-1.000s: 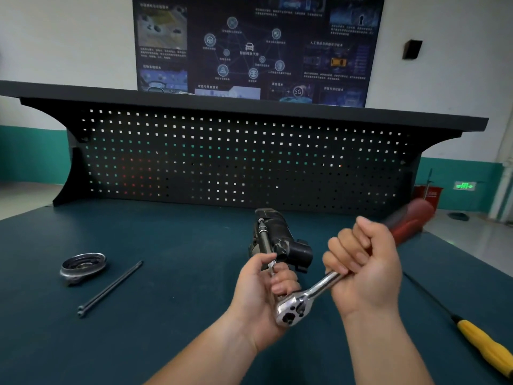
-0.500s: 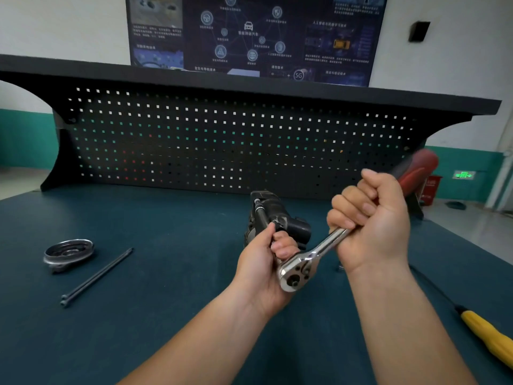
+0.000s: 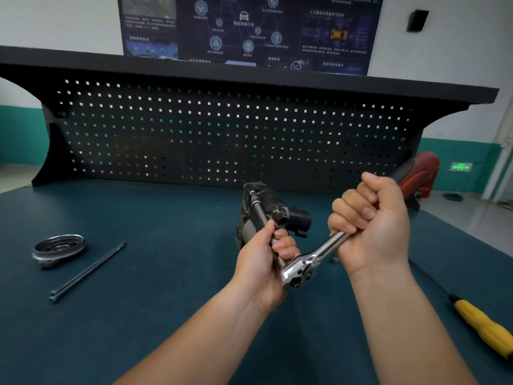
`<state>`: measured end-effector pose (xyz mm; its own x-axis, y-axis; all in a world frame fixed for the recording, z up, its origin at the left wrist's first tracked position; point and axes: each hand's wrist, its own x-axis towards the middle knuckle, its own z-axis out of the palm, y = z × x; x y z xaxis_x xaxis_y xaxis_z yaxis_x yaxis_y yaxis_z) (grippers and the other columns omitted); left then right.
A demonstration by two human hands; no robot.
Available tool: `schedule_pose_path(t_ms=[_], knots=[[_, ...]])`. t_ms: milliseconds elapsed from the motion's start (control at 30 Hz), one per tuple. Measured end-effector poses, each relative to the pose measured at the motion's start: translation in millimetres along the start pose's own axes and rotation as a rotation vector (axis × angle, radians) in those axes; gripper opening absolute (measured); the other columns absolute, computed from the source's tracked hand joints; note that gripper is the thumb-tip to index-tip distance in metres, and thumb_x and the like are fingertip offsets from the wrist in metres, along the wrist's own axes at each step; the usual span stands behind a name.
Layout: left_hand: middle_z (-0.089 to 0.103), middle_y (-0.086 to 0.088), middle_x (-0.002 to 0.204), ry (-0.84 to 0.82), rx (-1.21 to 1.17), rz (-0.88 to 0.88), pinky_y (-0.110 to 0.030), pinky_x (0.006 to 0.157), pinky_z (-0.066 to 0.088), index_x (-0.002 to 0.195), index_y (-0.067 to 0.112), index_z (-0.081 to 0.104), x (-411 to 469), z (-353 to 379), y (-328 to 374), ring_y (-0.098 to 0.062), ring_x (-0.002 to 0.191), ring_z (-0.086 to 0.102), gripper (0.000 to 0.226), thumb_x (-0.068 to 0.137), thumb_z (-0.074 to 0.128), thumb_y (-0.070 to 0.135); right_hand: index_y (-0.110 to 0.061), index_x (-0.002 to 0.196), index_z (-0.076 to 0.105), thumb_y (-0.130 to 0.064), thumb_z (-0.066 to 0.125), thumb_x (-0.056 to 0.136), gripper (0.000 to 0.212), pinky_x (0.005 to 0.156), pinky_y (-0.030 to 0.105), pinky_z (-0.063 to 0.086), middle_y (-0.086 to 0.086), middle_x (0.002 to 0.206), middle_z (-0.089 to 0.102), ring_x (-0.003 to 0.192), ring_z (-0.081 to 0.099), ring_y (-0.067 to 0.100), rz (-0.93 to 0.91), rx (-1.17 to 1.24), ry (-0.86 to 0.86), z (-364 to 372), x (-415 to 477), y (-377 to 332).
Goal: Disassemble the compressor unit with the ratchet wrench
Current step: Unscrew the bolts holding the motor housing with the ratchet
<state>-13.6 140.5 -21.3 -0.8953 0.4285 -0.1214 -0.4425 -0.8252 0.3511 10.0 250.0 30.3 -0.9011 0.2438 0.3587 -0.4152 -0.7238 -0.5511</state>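
A dark compressor unit (image 3: 273,211) stands on the bench near the middle. A long extension bar (image 3: 259,211) runs from a bolt at its top down to the chrome ratchet wrench head (image 3: 298,270). My left hand (image 3: 262,257) grips the lower end of that bar just above the ratchet head. My right hand (image 3: 370,222) is wrapped round the wrench's handle, whose red grip (image 3: 416,169) sticks out up and to the right, blurred.
On the left of the bench lie a round metal cover plate (image 3: 58,247) and a long black bolt (image 3: 86,272). A yellow-handled screwdriver (image 3: 483,326) lies at the right edge. A black pegboard (image 3: 222,134) closes off the back. A small socket (image 3: 335,258) stands behind the wrench.
My right hand has swung the wrench handle up and away from me. The ratchet head and my left hand have stayed at the bar.
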Motion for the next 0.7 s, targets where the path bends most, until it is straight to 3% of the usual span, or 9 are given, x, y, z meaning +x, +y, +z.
schedule_pose_path(t_ms=[500,633,700], knots=[[0.036,0.007,0.042,0.04,-0.019,0.093,-0.012,0.032,0.035,0.063,0.013,0.043,22.5,0.2,18.5,-0.005,0.029,0.036,0.039,0.098,0.044,0.028,-0.021,0.048,0.034,-0.013,0.048,0.09,0.044,0.031,0.017,0.021,-0.01,0.039,0.024,0.033,0.02,0.004,0.06,0.02,0.094,6.1,24.4,20.8],[0.04,0.005,0.045,0.055,-0.002,0.085,-0.013,0.033,0.039,0.071,0.009,0.048,36.1,2.6,35.5,-0.004,0.03,0.04,0.033,0.099,0.044,0.025,-0.02,0.05,0.033,-0.011,0.049,0.089,0.043,0.032,0.017,0.022,-0.009,0.04,0.025,0.033,0.021,0.005,0.062,-0.048,0.067,13.1,43.2,29.3],[0.043,0.003,0.048,0.045,0.041,0.062,-0.013,0.041,0.046,0.082,0.001,0.054,41.1,3.3,46.2,-0.004,0.034,0.044,0.029,0.1,0.043,0.022,-0.02,0.05,0.034,-0.009,0.049,0.089,0.043,0.032,0.017,0.022,-0.009,0.04,0.025,0.033,0.022,0.004,0.065,-0.105,0.014,19.7,54.7,30.3]])
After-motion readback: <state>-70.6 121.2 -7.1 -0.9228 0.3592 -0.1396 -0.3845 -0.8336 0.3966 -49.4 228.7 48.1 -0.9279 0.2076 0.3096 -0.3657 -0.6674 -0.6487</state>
